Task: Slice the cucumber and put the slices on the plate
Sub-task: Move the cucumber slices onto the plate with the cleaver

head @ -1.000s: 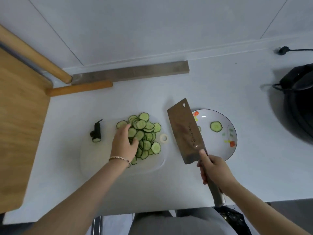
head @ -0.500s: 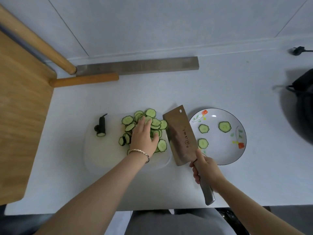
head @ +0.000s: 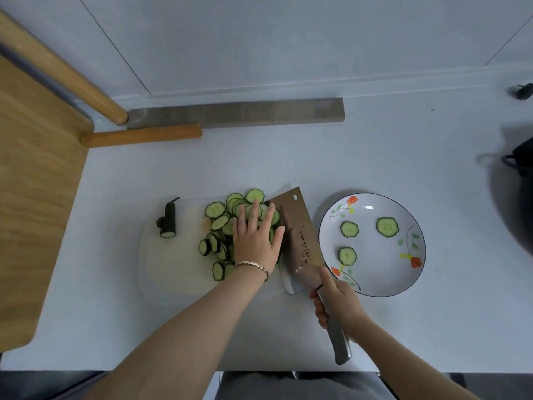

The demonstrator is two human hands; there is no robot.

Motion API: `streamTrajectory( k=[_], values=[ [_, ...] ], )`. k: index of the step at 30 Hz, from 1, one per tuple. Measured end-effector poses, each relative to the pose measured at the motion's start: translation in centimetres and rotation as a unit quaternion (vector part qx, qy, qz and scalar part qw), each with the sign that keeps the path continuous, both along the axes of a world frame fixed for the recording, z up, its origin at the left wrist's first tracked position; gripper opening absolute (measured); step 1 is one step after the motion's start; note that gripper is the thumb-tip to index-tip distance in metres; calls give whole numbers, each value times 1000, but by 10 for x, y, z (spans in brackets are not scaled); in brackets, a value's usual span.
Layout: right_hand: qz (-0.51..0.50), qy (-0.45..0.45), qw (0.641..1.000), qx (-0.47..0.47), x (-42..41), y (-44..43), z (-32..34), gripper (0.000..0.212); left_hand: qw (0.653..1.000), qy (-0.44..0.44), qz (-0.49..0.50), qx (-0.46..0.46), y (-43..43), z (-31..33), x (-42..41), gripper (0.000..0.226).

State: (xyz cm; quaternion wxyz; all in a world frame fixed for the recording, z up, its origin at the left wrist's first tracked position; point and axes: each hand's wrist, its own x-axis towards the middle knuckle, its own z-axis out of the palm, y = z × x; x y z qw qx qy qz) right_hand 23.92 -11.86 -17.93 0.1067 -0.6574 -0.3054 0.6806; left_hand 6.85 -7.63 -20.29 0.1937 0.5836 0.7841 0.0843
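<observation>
The pile of thin green cucumber slices [head: 219,223] lies on the right half of the white plastic cutting board [head: 173,269], pressed under the straight, flat fingers of the left hand [head: 255,243]. Against its right side rests the broad steel cleaver [head: 300,235], its handle clenched in the right hand [head: 337,304] and the blade's long axis running from near edge to far edge. The white flower-painted plate [head: 415,272], holding three slices, sits just right of the blade, so the sweep probably goes rightward.

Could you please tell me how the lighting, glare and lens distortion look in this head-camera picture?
Head view: soft, even, dim light with only faint shadows; a small glare spot on the plate near its far rim; wide-angle distortion splays the wooden rail at the left; the dark pot at the right edge is underexposed and smeared; the cucumber slices and cleaver are sharp.
</observation>
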Motion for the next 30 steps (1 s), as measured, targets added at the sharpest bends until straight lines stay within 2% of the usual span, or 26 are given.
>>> streamTrajectory(
  k=[4, 7, 13, 18, 23, 30],
  values=[
    [25, -18, 999, 15, 9, -3, -2, 57, 997, -7, 65, 35, 1, 1, -2, 69],
    [12, -17, 1000, 6, 10, -6, -6, 57, 996, 17, 82, 10, -1, -2, -9, 73],
    [-5, 28, 999, -20, -2, -5, -12, 57, 997, 3, 72, -3, -2, -5, -10, 75],
    [70, 13, 997, -17, 5, -12, -12, 59, 997, -32, 69, 14, -3, 0, -9, 73],
    [72, 26, 997, -10, -15, -12, -9, 58, 998, -42, 52, 14, -8, 0, -11, 75],
    [95, 30, 995, -16, -16, -8, 0, 59, 997, -8, 73, 25, -9, -3, 0, 68]
  ],
)
